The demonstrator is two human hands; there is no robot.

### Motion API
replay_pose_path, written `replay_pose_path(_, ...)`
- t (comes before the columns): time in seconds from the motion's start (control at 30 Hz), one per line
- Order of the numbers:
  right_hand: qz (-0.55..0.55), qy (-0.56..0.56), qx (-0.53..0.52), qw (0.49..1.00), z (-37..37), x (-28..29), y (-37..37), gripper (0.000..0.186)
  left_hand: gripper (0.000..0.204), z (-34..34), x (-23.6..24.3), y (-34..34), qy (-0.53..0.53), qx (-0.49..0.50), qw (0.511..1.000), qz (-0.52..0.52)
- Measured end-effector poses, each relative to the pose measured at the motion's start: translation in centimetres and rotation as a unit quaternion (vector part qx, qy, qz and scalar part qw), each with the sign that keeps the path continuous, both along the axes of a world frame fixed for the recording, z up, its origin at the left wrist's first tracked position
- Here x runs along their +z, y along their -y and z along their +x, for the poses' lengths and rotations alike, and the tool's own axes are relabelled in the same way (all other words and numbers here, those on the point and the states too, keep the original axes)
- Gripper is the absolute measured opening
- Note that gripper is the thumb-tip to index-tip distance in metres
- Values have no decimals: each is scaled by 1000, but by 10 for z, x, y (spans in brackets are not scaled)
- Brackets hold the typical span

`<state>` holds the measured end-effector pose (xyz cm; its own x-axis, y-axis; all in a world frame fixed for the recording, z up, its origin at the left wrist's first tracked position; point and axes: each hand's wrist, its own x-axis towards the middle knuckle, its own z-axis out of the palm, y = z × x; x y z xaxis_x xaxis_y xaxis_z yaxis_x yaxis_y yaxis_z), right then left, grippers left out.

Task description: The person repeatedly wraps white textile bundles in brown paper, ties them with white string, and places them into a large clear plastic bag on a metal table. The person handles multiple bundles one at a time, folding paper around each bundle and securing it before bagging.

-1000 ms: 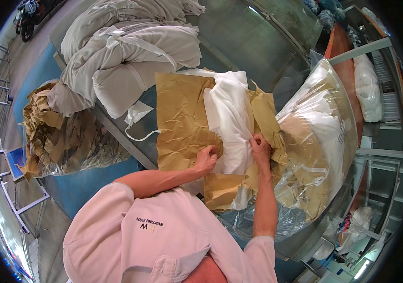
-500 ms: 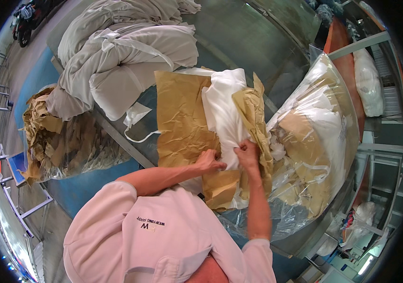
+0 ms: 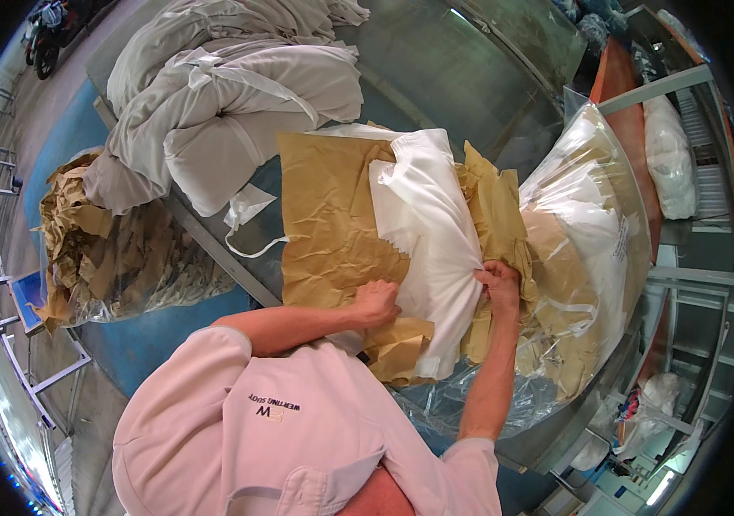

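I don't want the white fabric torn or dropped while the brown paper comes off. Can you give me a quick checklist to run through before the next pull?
1. Left hand steadying the bundle: ok, it presses on the brown paper beside the white fabric.
2. Right hand has a grip: ok, it pinches paper at the fabric's right edge.
3. Fabric free of paper: not ok, paper remains on both sides.
4. Bundle supported by the metal table: ok.
5. Clear plastic bag out of the way: not ok, it lies right against the bundle.
6. Fabric undamaged: cannot tell.
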<state>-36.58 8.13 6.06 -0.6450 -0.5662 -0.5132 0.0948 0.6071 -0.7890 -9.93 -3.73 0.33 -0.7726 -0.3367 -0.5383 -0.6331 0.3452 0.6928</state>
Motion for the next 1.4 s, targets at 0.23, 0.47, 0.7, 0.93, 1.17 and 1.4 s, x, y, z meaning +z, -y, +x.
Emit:
replay_pose_path(0.23, 13, -7, -19, 1000, -18, 7, -1, 12, 36, -8, -9, 0, 15, 29, 999, -2)
replay_pose_path(0.47, 18, -1, -13, 1000, -19, 7, 0, 13, 28, 24, -25, 11, -68, 97, 983, 141)
replay_pose_path(0.7, -22, -70, 36, 997, -11, -10, -3, 13, 46, 56, -28, 27, -125, 180, 929, 298)
replay_pose_path(0.93, -1, -348, 238, 907, 104, 22, 13, 37, 81, 16, -14, 33, -32, 180, 939, 292)
replay_pose_path(1.17, 58, -629, 79, 771, 105, 57, 7, 70, 106, -17, 4, 19, -1, 287, 922, 258)
replay_pose_path(1.4, 64, -267, -52, 960, 44, 11, -14, 55, 119, -51, 33, 12, -15, 346, 912, 222)
